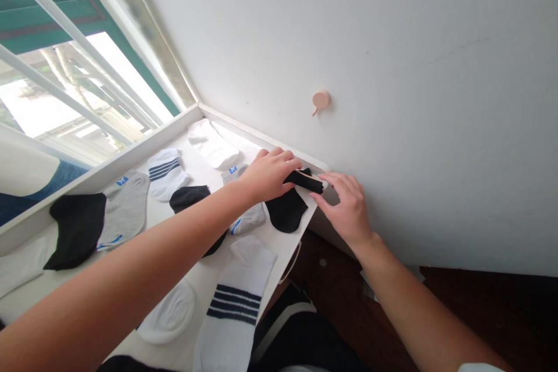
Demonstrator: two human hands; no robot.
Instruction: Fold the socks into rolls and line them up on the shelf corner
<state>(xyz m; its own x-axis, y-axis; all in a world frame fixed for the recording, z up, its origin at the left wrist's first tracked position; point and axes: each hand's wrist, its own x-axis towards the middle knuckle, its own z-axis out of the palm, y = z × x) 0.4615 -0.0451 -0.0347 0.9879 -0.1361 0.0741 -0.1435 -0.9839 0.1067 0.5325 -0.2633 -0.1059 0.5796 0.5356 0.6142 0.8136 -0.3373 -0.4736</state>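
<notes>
A black sock [306, 181] is stretched between my two hands near the table's right end, its cuff folded into a narrow band with a light edge. My left hand [274, 174] closes on the left part of this band. At the other end, the thumb and fingers of my right hand [346, 204] grip the cuff's tip. Directly below, black sock fabric [286, 210] lies on the white surface; whether it is one piece with the band I cannot tell. Beside my left hand lies a grey sock [248, 220] with blue marks, partly covered by my wrist.
Several socks lie on the white rimmed table [290, 247]: a striped white one [235, 296], a plain white one [213, 143], a grey one [126, 209] and a black one [78, 226]. A pink hook [321, 100] is on the wall. A barred window stands left.
</notes>
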